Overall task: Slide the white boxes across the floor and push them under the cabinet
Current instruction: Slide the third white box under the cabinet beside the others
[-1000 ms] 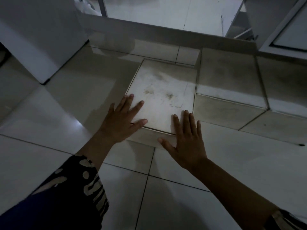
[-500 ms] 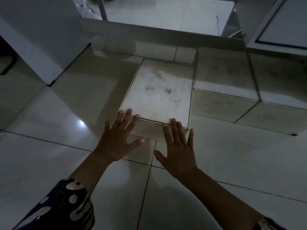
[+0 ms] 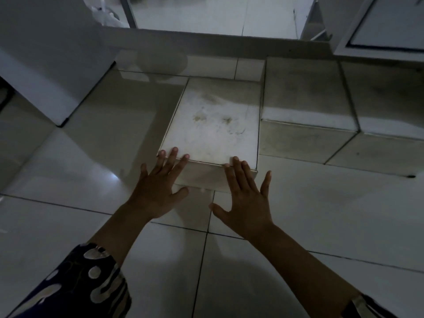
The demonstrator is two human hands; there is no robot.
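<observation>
Left hand [image 3: 158, 193] and right hand [image 3: 246, 203], fingers spread wide, press the stained white cardboard box's [image 3: 215, 125] six-o'clock edge.

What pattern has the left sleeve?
Dark sleeve with pale blotchy shapes, seen in the head view.

A white box [image 3: 212, 125] lies flat on the tiled floor [image 3: 321, 214], its square lid smudged with brownish stains near the middle and its far edge toward the cabinet's base [image 3: 206, 42]. Just to its right, two more white boxes [image 3: 305, 97] [image 3: 387, 99] sit side by side, touching, their dusty tops partly in the cabinet's shadow.
</observation>
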